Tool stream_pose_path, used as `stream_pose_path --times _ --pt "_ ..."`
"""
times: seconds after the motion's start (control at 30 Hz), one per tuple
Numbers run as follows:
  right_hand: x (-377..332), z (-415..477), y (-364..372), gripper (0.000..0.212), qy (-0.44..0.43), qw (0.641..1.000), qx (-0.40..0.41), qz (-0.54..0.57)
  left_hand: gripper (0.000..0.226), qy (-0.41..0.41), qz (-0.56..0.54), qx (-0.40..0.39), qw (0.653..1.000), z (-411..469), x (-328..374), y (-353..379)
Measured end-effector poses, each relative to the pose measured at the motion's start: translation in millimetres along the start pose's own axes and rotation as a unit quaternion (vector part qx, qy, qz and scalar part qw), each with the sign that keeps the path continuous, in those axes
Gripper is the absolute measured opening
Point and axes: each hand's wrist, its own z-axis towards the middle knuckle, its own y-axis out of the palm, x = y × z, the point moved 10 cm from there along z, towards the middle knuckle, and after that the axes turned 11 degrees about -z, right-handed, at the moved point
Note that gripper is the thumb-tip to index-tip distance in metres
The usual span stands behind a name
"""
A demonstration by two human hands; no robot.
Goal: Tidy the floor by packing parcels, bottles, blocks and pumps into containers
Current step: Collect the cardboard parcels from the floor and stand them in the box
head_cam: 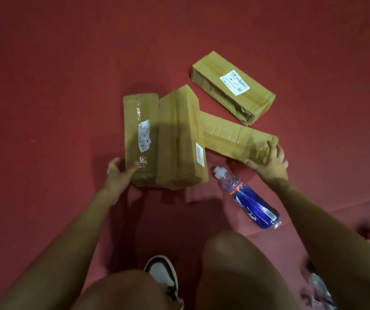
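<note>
In the centre of the frame the left parcel (140, 135) lies on the red floor (67, 86), touching the middle parcel (181, 139), which overlaps the taped parcel (231, 137). They look like stiff cardboard, and the glossy tape is probably slick, so ends and corners seem the best holds. The left hand (119, 173) clasps the left parcel's near corner, thumb on top. The right hand (271, 162) has its fingers curled over the taped parcel's right end. A thin, likely light bottle (248, 198) lies between the hands.
</note>
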Motion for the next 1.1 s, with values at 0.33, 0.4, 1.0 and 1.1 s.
stream_pose_path --times 0.33,0.4,1.0,1.1 --pt "-71.9 72.8 53.2 0.138 -0.204 0.932 -0.106 -0.279 0.043 -0.06 -0.196 0.029 0.978 33.8 -73.1 37.3" --pt "-76.2 82.1 62.2 0.142 -0.203 0.915 -0.117 -0.328 0.036 -0.067 -0.226 0.057 0.97 36.6 -77.4 35.4" --pt "-41.0 14.8 7.1 0.121 -0.04 0.92 0.051 -0.386 0.03 -0.041 -0.263 0.19 0.945 -9.7 -85.1 -24.5" --pt "-35.8 -1.6 -14.3 0.122 0.01 0.941 0.031 -0.337 0.022 -0.036 -0.273 0.209 0.938 -30.8 -70.4 -37.1"
